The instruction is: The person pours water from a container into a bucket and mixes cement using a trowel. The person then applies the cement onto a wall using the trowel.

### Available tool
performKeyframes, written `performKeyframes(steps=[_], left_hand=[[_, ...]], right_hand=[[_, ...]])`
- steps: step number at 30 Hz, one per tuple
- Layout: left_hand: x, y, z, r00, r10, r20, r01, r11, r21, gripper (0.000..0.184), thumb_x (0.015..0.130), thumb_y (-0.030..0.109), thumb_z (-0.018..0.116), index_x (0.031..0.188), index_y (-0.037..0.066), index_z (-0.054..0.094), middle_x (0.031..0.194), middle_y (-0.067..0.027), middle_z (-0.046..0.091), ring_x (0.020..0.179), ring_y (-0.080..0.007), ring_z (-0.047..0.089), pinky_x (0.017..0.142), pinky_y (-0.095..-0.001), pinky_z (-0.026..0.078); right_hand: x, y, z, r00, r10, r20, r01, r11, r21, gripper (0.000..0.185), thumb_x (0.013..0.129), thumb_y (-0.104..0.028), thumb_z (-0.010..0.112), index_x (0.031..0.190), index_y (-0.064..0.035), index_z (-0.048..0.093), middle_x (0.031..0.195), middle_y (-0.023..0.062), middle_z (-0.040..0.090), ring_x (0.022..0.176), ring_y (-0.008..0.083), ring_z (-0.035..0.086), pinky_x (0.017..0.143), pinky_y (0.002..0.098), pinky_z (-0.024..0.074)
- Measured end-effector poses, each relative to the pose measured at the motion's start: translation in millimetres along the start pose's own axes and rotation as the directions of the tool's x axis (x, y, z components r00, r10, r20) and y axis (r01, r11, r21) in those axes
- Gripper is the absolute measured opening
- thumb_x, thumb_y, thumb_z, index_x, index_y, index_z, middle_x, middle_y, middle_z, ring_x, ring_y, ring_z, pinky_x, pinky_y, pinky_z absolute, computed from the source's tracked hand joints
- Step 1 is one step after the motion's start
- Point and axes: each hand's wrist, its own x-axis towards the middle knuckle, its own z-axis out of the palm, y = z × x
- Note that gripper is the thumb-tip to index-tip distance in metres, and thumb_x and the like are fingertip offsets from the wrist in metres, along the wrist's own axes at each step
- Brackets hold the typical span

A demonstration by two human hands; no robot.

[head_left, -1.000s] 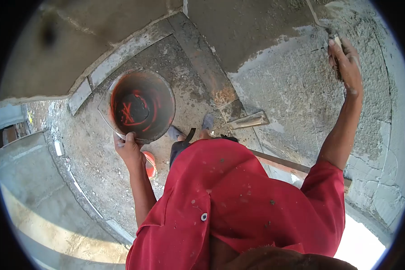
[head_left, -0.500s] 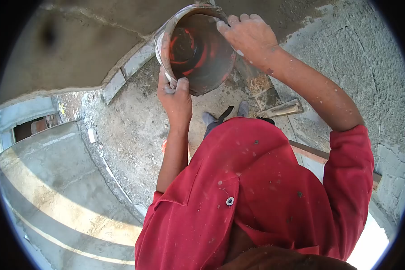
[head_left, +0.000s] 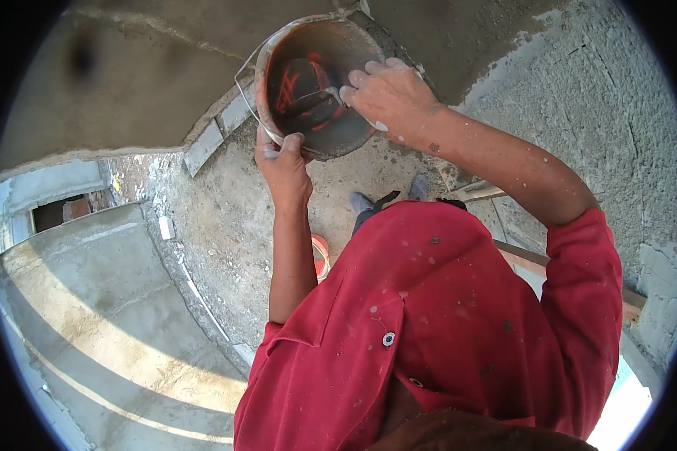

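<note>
A mud-smeared bucket (head_left: 342,139) with reddish streaks inside is tilted, its mouth facing me. My left hand (head_left: 284,169) grips its lower left rim, thumb over the edge. The thin wire handle (head_left: 242,89) hangs out on the left side. My right hand (head_left: 393,100) is at the right side of the mouth, its fingers curled and reaching inside. A dark shape with a pale curved edge (head_left: 327,94) shows in the bucket close to those fingers; whether they hold it is hidden.
Wet grey plaster (head_left: 150,75) covers the surface behind the bucket, edged by pale strips (head_left: 203,146). Rough cement (head_left: 579,128) lies to the right. My feet (head_left: 361,201) stand on dusty ground, near a wooden piece (head_left: 481,192) and a red container (head_left: 320,252).
My right hand has moved from the bucket's upper right rim down and left into its mouth. The wire handle has swung out to the left. My left hand keeps its grip.
</note>
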Motion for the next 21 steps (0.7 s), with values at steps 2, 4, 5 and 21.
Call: performKeyframes(steps=[2,4,5,21], left_hand=[[-6,0,-1,1.000,0.016,0.010,-0.016,0.999,0.032,0.033,0.088,-0.002,0.058,0.120,0.006,0.061,0.091,-0.0003,0.064,0.067,-0.0069,0.060,0.052,-0.0232,0.050],[-9,-1,-2,0.998,0.066,0.015,-0.067,0.995,0.070,0.033,0.088,-0.002,0.059,0.120,0.006,0.061,0.092,-0.0005,0.065,0.067,-0.0071,0.060,0.053,-0.0237,0.050],[-7,-5,-2,0.995,0.101,0.022,-0.102,0.991,0.091,0.034,0.088,-0.001,0.059,0.121,0.006,0.061,0.093,-0.0006,0.065,0.067,-0.0073,0.060,0.053,-0.0240,0.050],[-23,7,0,0.978,0.188,0.092,-0.199,0.971,0.131,0.041,0.088,-0.001,0.055,0.129,0.005,0.057,0.108,-0.0053,0.064,0.088,-0.0122,0.064,0.072,-0.0290,0.058]], right_hand=[[2,11,10,0.985,0.120,-0.128,-0.123,0.992,-0.023,0.048,0.072,-0.026,0.084,0.113,-0.0088,0.066,0.106,0.0064,0.067,0.106,0.0220,0.066,0.084,0.0372,0.0526],[3,10,27,0.972,0.205,-0.118,-0.213,0.975,-0.061,0.056,0.064,-0.039,0.091,0.108,-0.0095,0.071,0.103,0.0064,0.069,0.104,0.0212,0.067,0.082,0.0362,0.0522],[-6,2,32,0.990,0.125,-0.063,-0.133,0.979,-0.156,0.055,0.066,-0.040,0.090,0.107,-0.0089,0.072,0.101,0.0060,0.069,0.102,0.0215,0.068,0.081,0.0359,0.0523],[-11,41,15,0.962,0.132,0.239,-0.222,0.889,0.401,0.024,0.081,-0.016,0.071,0.104,-0.0082,0.072,0.099,0.0153,0.074,0.103,0.0356,0.071,0.090,0.0475,0.0561]])
